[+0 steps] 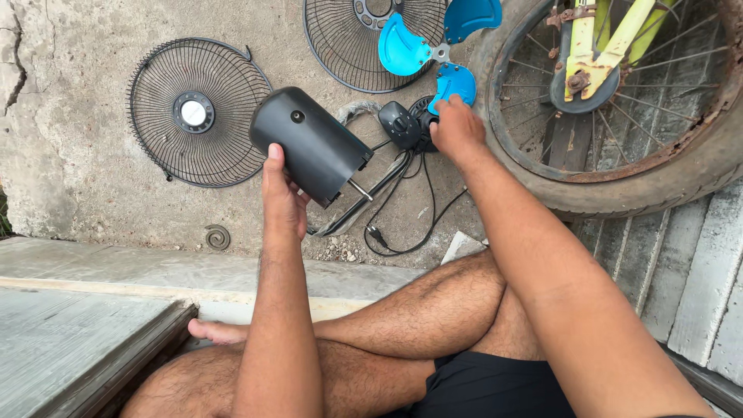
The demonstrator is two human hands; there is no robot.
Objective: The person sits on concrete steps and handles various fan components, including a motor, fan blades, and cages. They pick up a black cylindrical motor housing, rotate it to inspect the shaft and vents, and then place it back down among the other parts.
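Left hand (283, 197) grips the black motor cover (313, 143), fingers wrapped around it, held above the concrete. Right hand (457, 128) rests on the black fan base (406, 124) (grip hidden, cannot tell). Nearby: grille (197, 112), blue blades (433, 46), cord (402, 224), bicycle wheel (619, 116).

An outdoor yard or doorstep used for repairs: cracked concrete ground (77, 116) beyond the hands, a rusty bicycle wheel (619, 108) to their right, fan grilles (193, 112) lying ahead
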